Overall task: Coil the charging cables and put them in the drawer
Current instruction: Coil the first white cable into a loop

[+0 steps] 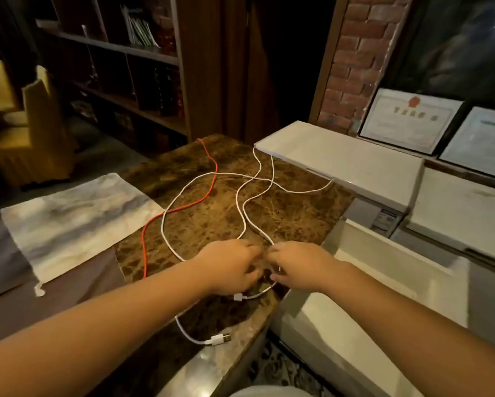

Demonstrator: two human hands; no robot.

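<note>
On the brown marbled counter (pixel 229 213), both bare forearms reach forward from the lower corners, converging near its middle. Left hand (pixel 229 267), back up, fingers curled down and pinched on a white cable (pixel 166 222); right hand (pixel 297 265) mirrors it just beside, fingertips pinched on the same cable where two strands run up from the hands. Hands nearly touching. Below them a short white loop ends in a small plug (pixel 238 297); a second white end with a USB plug (pixel 220 338) lies near the counter's front edge. White strands wander in loose curves toward the far side, crossing one another. Red cable (pixel 209 193) runs uncoiled from the far edge to the near left, crossing the white. Pale cloth (pixel 74 224) lies left of it. Open white drawer (pixel 355 325) sits right of the counter, close to the right arm.
</note>
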